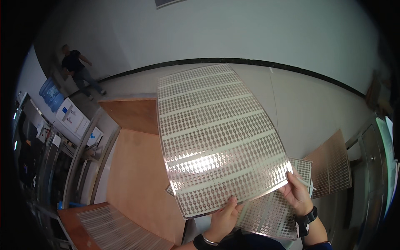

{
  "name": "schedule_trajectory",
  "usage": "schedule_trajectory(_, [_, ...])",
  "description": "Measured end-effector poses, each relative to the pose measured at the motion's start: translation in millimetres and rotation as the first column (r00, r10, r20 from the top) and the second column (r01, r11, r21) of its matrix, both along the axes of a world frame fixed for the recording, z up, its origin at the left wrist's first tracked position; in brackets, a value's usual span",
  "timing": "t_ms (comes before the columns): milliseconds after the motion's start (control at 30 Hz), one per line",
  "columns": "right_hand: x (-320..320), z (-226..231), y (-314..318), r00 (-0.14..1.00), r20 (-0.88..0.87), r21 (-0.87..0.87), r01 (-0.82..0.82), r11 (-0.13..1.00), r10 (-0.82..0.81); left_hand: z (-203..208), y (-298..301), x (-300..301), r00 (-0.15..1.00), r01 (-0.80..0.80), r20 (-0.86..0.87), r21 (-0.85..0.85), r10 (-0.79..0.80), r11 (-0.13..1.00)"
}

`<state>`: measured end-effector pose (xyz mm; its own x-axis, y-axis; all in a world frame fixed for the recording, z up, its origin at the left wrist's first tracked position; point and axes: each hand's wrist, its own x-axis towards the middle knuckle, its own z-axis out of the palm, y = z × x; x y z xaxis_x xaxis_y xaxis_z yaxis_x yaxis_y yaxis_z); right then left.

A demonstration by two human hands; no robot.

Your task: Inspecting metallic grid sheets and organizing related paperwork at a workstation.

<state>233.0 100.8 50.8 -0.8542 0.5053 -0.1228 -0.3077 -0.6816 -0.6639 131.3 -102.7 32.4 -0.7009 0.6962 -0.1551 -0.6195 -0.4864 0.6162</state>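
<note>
A large thin patterned metallic sheet (216, 121), covered in rows of small repeated shapes, is held up at a tilt in front of me. My left hand (224, 221) is closed on its near edge, thumb on top. At the near right corner my right hand (298, 195) pinches the same sheet. A slim white pointed stick (309, 186) sticks out beside the right hand's fingers; its other end is hidden. Below the raised sheet lies another patterned sheet (271, 214), partly covered. Both wrists wear dark bands.
To the left stands a wooden board surface (137, 166) with a raised wooden panel (131, 110). More patterned sheets lie at the lower left (121, 229) and right (333, 166). A water dispenser (74, 118), metal rack (79, 166), grey cabinet (372, 158) and distant person (75, 64) surround the area.
</note>
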Motion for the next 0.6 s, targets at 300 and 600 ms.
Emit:
schedule_trajectory(300, [28,9,51,0.996,-0.057,0.189,0.076,0.979,-0.067,-19,-30,-39,0.974,0.227,0.006,-0.108,-0.228,0.968])
schedule_trajectory(600, [42,9,69,0.888,-0.182,0.204,0.453,0.868,-0.421,-16,-36,-72,0.999,-0.038,-0.031,-0.074,0.035,0.997])
